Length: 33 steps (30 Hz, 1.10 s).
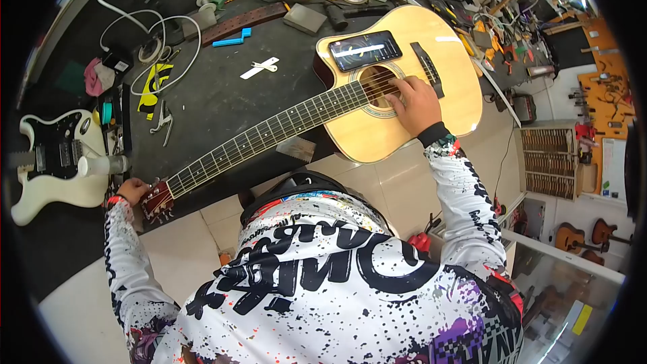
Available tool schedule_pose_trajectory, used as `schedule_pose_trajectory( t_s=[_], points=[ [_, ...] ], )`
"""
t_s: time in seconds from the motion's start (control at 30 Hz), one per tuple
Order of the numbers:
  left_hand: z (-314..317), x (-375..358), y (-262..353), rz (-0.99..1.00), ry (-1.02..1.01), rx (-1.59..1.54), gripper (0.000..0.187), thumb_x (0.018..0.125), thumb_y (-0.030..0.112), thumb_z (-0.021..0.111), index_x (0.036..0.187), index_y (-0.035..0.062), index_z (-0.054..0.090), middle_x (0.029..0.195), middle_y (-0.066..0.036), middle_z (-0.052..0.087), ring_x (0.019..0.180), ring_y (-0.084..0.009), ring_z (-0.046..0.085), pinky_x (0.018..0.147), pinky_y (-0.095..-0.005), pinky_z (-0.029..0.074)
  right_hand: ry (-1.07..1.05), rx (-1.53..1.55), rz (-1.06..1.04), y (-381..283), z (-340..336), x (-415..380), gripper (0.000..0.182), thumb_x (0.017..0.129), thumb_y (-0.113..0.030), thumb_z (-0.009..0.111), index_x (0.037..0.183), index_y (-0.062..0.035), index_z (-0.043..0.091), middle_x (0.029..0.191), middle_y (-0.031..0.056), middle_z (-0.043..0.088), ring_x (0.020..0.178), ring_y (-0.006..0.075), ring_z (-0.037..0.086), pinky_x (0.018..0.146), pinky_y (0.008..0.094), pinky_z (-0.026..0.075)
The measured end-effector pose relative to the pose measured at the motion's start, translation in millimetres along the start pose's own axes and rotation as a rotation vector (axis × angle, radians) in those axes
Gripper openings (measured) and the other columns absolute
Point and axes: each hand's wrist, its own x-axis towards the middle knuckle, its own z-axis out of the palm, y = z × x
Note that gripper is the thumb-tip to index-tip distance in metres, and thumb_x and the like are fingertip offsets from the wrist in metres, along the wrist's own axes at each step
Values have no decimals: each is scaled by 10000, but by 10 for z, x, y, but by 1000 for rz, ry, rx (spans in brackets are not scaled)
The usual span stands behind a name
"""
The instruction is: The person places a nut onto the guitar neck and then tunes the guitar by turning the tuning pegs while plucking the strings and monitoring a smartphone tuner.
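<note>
An acoustic guitar [367, 140] with a pale top lies across the dark workbench, its neck pointing to the lower left. My left hand [133, 191] is at the red-brown headstock [158, 201], fingers closed at its upper edge around a tuning peg, which the fingers mostly hide. Over the sound hole [375, 81] is my right hand [415, 104], its fingers apart at the strings and holding nothing. A phone [364, 50] with a lit dark screen rests on the guitar top, just above the sound hole.
On the bench [222, 108] lie a blue string winder [232, 37], a white tool [260, 68], a capo [162, 123] and a white cable [162, 19]. A white electric guitar [57, 189] is at the left. Tools crowd the bench's back; a glass case [573, 283] stands at right.
</note>
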Motion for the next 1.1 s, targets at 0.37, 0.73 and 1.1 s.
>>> schedule_pose_trajectory(
  t_s=[0.37, 0.73, 1.1],
  points=[
    [-31, -129, -183, 144, -206, -518, 295, 957, 321, 642, 1060, 49, 685, 881, 16, 690, 729, -102, 588, 624, -263, 426, -1, 5, 24, 25, 3, -6, 302, 819, -258, 737, 1071, -105, 670, 923, 95, 612, 893, 292, 607, 781, 409, 479],
    [6, -99, 408, 83, 151, 504, 343, 769, 285, 712, 829, -52, 697, 908, -259, 690, 965, -400, 668, 877, -448, 521, -21, 5, 46, 12, -16, -3, 311, 815, -255, 740, 1082, -113, 669, 914, 80, 601, 899, 277, 603, 789, 400, 474],
    [-72, -64, 49, -93, -40, 108, 374, 882, 353, 675, 1057, 25, 710, 921, -135, 727, 874, -252, 701, 810, -385, 542, -12, -5, 21, 35, 2, -14, 326, 813, -244, 738, 1102, -113, 662, 923, 72, 598, 888, 271, 599, 784, 394, 472]
  ],
)
